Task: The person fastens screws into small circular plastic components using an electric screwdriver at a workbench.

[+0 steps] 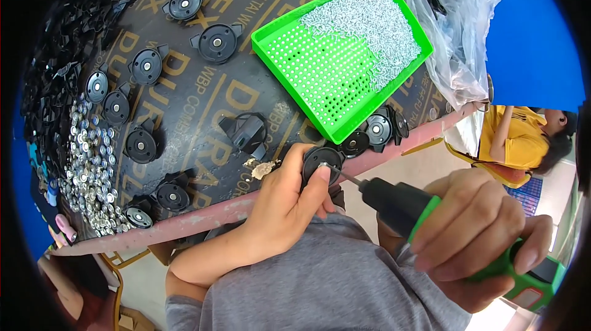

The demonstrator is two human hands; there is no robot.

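Observation:
My left hand [284, 205] pinches a black round plastic part [316, 157] at the near table edge, its thumb close to the part's centre. A small shiny spot, seemingly a screw head, shows beside the thumb. My right hand [474, 229] is wrapped round a green and black electric screwdriver [394, 205]. Its thin bit points left, its tip at or very near the part's centre. Similar black round parts with silver centres, such as one part [217, 43], lie spread over the table. One black part [247, 134] lies the other way up.
A green perforated tray [308, 63] holds small silver screws [381, 23]. Silver discs [92, 165] and a heap of black pieces [80, 35] cover the left side. Clear plastic sheeting [455, 42] lies at the right. A person in yellow [517, 140] sits beyond the pinkish table edge [184, 221].

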